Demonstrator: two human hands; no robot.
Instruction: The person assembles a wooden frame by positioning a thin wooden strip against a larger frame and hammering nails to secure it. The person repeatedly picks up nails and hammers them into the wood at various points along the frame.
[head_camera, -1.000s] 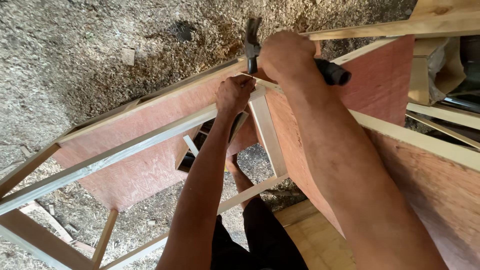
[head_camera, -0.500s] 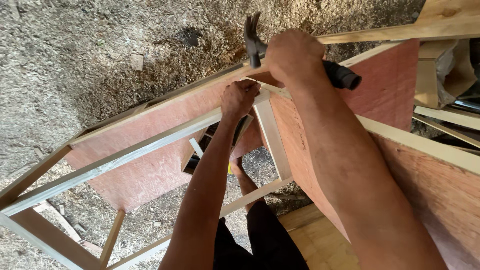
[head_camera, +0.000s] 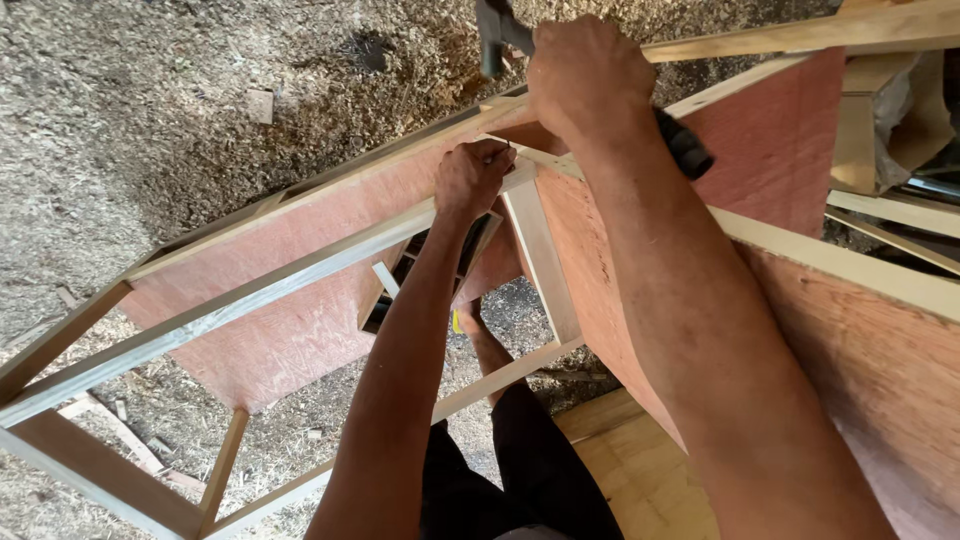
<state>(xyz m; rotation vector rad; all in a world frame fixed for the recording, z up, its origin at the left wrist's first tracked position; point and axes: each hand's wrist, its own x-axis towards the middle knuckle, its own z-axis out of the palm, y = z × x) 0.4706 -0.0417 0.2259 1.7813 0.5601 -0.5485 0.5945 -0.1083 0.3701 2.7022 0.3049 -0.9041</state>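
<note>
My right hand (head_camera: 590, 85) grips a hammer (head_camera: 497, 32) by its black handle, with the dark metal head raised at the top edge of view, above the corner of a wooden frame (head_camera: 300, 270). My left hand (head_camera: 472, 178) pinches something small, probably a nail, against the pale rail at that corner joint; the nail itself is too small to make out. Reddish plywood panels (head_camera: 300, 330) are fixed to the frame's sides. My legs in dark trousers (head_camera: 530, 470) stand inside the frame.
Sawdust and wood shavings cover the ground (head_camera: 150, 110) around the frame. A small wood offcut (head_camera: 260, 103) lies on the shavings. More pale timber pieces (head_camera: 880, 120) stand at the right. A light plank (head_camera: 640, 470) lies by my feet.
The hammer has risen from just above the corner to the top of view. My left hand stays pinched at the joint. The view has shifted slightly.
</note>
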